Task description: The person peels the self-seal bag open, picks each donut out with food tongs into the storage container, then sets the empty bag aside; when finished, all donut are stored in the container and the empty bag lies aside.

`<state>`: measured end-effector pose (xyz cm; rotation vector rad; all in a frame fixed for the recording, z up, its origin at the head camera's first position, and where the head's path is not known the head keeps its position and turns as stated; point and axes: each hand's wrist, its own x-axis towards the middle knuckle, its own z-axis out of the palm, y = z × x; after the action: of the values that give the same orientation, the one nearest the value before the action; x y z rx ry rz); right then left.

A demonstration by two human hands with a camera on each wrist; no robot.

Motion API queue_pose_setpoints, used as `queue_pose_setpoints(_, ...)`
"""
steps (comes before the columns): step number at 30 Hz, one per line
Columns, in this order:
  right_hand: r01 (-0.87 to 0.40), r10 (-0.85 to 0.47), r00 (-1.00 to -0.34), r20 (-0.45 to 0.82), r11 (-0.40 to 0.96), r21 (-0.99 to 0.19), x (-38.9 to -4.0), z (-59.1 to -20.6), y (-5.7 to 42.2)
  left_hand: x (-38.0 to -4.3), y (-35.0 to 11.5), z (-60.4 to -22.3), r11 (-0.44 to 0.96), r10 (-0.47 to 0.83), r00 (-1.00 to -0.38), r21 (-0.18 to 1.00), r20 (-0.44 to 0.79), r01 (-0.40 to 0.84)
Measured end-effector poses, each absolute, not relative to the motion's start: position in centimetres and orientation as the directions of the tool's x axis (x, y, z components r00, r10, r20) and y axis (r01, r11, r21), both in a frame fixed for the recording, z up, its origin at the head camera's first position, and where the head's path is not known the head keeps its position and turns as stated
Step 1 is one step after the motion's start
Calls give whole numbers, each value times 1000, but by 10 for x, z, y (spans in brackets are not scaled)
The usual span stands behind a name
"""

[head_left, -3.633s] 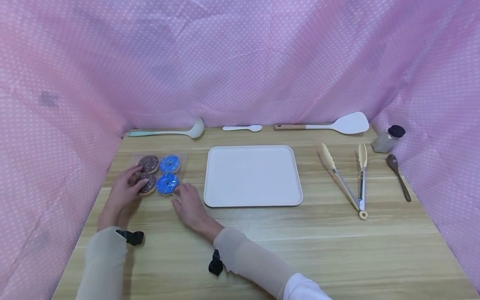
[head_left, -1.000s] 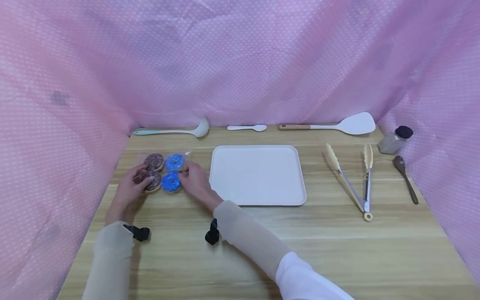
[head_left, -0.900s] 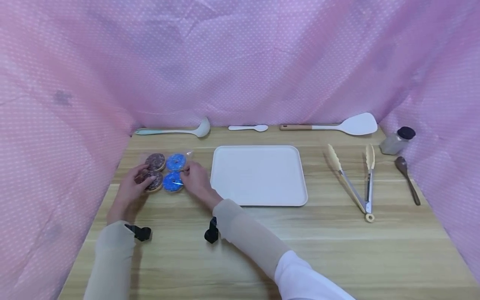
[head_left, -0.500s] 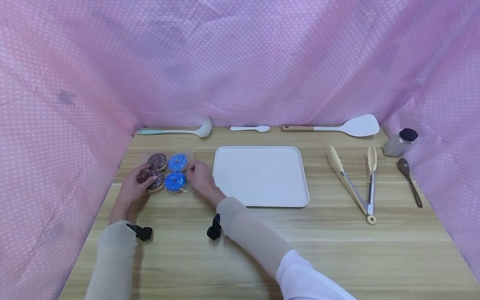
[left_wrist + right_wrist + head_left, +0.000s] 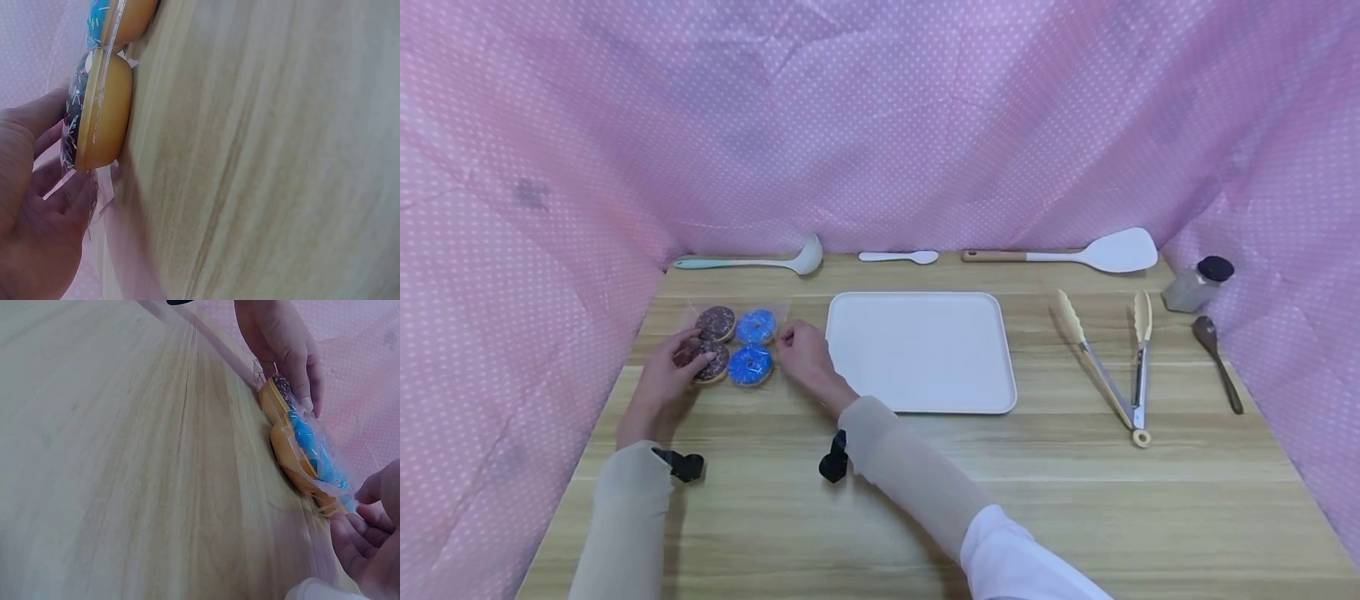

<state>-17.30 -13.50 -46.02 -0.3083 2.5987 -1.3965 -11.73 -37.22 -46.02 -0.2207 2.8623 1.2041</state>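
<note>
Two brown and two blue doughnuts with sprinkles lie in a clear plastic bag [image 5: 782, 307] at the table's left. My left hand [image 5: 662, 375] holds the near brown doughnut [image 5: 718, 360] through the plastic, its thumb on top and its fingers at the left side. In the left wrist view this doughnut [image 5: 107, 112] shows a yellow base close over the table. My right hand [image 5: 805, 354] pinches the bag's right edge beside the near blue doughnut [image 5: 750, 365]. The right wrist view shows right fingertips [image 5: 351, 519] at the film, by a blue doughnut [image 5: 304, 434].
A white tray [image 5: 921, 354] lies just right of my right hand. Behind stand a ladle [image 5: 807, 258], a small white spoon [image 5: 917, 257] and a spatula [image 5: 1120, 250]. Tongs [image 5: 1140, 367], a black-lidded jar [image 5: 1191, 290] and a brown spoon [image 5: 1206, 333] are at right.
My right hand has gone from below the near blue doughnut up to the bag's right edge, then slightly right, away from the doughnuts. My left hand keeps its hold. The head view has shifted slightly.
</note>
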Motion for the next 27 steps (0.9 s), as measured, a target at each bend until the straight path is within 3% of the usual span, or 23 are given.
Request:
queue_pose_setpoints(17, -129, -277, -960, -50, 591, -797, -189, -458, -145, -115, -366, -460, 696, -131, -985, 697, -111, -172)
queue_pose_setpoints(27, -46, -221, -970, -98, 566, -823, -189, -455, -135, -115, -371, -460, 697, -136, -985, 697, -104, -170)
